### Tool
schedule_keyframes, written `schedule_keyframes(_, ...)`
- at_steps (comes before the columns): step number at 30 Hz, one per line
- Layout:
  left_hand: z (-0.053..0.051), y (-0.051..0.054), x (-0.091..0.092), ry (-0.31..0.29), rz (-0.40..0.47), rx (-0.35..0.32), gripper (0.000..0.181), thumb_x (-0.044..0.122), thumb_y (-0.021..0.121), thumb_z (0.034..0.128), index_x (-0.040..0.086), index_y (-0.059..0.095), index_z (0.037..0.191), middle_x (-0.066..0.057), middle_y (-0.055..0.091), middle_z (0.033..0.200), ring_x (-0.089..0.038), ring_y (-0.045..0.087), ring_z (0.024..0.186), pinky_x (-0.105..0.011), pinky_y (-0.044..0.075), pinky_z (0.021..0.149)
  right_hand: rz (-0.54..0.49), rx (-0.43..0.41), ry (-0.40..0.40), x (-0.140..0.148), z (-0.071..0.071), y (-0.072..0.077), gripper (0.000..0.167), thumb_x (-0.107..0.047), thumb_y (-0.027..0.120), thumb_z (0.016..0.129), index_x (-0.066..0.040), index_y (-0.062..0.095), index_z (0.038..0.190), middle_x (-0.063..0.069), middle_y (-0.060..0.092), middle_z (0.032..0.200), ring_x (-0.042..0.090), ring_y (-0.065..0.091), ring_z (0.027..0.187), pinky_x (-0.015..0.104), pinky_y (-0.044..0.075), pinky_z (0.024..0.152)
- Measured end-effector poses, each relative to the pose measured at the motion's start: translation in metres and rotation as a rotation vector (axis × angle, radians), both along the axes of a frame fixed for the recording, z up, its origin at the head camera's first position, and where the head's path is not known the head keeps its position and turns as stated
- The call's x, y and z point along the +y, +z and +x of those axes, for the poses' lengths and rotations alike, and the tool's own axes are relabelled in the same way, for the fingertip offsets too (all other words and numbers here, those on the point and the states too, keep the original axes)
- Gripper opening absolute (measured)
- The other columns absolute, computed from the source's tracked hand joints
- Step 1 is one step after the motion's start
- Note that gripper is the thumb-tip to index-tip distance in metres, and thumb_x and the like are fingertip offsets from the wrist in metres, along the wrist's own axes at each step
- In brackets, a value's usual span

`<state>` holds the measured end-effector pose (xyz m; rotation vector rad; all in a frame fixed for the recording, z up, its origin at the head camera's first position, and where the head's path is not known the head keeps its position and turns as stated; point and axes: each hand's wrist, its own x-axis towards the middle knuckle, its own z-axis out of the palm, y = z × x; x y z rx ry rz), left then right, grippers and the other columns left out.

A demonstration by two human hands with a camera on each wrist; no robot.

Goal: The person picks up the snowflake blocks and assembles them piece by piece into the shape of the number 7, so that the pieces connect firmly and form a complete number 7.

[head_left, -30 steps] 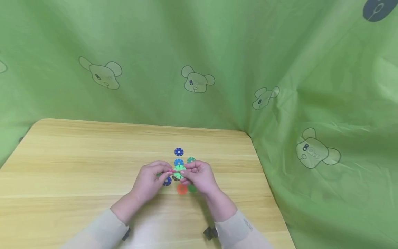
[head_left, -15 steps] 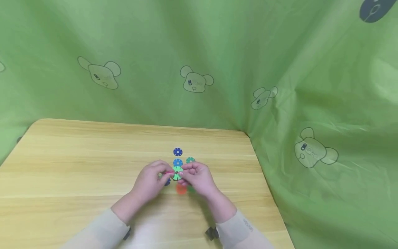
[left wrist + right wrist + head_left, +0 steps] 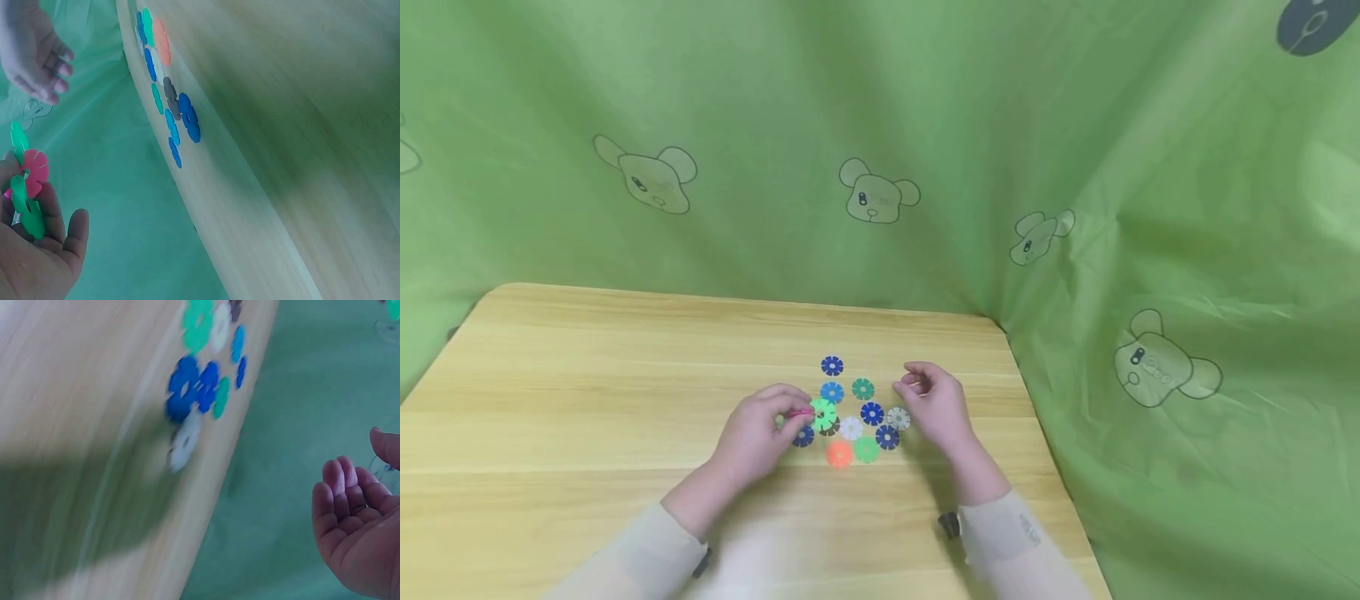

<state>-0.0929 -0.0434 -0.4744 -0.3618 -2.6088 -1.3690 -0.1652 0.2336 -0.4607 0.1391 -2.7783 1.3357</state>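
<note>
My left hand (image 3: 758, 433) pinches a small joined piece of notched plastic snowflake discs above the table. A bright green disc (image 3: 823, 414) faces up at its fingertips. In the left wrist view a pink disc (image 3: 37, 167) is slotted between green discs (image 3: 31, 220), partly hidden by the fingers. My right hand (image 3: 936, 408) hovers apart from it, to the right of the loose discs. Its fingers bend loosely, and the right wrist view shows nothing in the palm. Nearest below it lies a grey-white disc (image 3: 898, 418).
Loose discs lie flat on the wooden table (image 3: 625, 375): several blue, such as a dark blue disc (image 3: 832, 366), an orange disc (image 3: 839, 454), a light green disc (image 3: 867, 450), a teal disc (image 3: 862, 388) and a white disc (image 3: 851, 428). A green curtain (image 3: 760, 167) hangs behind.
My right hand has let go of the green disc and moved right and away, uncovering several loose discs. The left hand keeps the joined discs in nearly the same place.
</note>
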Motion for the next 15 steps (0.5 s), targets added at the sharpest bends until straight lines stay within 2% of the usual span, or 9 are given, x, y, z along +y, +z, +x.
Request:
schedule_keyframes(4,0.0,-0.001,-0.001,0.007,0.002,-0.002,0.007,0.018,0.079,0.0962,0.012,0.079,0.099,-0.001,0.075,0.119,-0.021,0.072,0.104,-0.044,0.06,0.096,0.085,-0.049,-0.009,0.01,-0.007,-0.009,0.047,-0.013,0.08,0.095,0.004,0.064,0.135,0.016,0.071,0.112,0.029,0.07,0.099,0.04,0.063,0.087)
schedule_keyframes(9,0.0,-0.003,-0.002,0.012,0.0,0.003,0.007,0.018,0.08,0.0959,0.012,0.079,0.097,0.0,0.075,0.119,-0.022,0.071,0.106,-0.044,0.06,0.097,0.21,-0.118,0.016,0.019,-0.011,-0.022,0.053,-0.013,0.079,0.095,0.005,0.06,0.141,0.022,0.069,0.124,0.035,0.069,0.109,0.05,0.06,0.096)
schedule_keyframes(15,-0.001,-0.005,-0.003,0.016,-0.018,-0.004,0.008,0.02,0.08,0.0966,0.012,0.079,0.096,0.0,0.075,0.118,-0.025,0.069,0.113,-0.049,0.056,0.103,0.33,-0.207,0.04,0.025,-0.012,-0.037,0.063,-0.013,0.081,0.093,0.004,0.055,0.148,0.027,0.061,0.142,0.045,0.059,0.13,0.06,0.046,0.113)
